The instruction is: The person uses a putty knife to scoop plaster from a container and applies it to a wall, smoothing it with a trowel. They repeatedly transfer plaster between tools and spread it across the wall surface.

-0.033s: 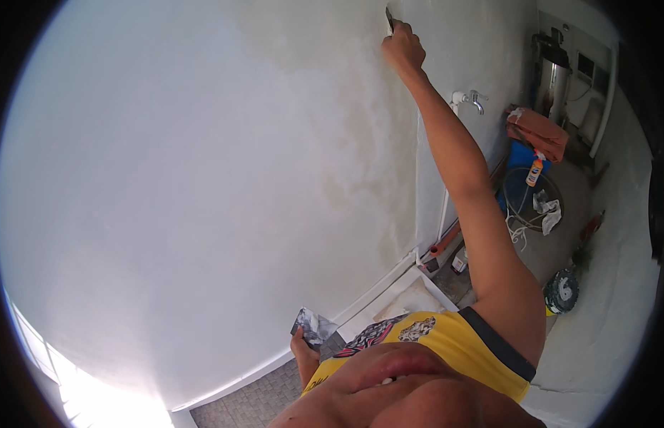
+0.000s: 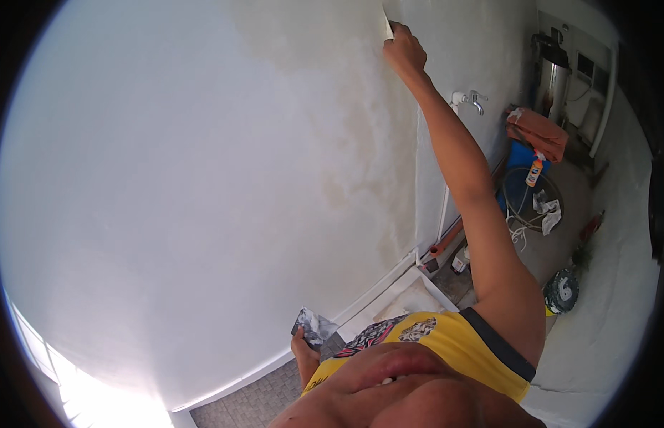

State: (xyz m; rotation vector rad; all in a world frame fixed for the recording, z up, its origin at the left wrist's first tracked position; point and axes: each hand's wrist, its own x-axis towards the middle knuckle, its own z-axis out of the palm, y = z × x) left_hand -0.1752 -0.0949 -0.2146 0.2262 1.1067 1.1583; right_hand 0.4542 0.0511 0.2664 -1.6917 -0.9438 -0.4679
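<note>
My right hand is raised high on the pale wall, closed on a thin-bladed scraper, whose blade touches or nearly touches the wall at a damp-looking, stained patch. Low near the middle, my left hand grips a dark flat plate smeared with whitish material; its fingers are partly hidden behind it.
A tap juts from the wall beside my right arm. Along the right stand a metal tank, an orange-brown bundle, a spray bottle, coiled hose and a bucket. A white trough lies below.
The scraper in my right hand has turned slightly, showing more of the blade's pale face, and its tip sits a little further left. My left hand has not moved.
</note>
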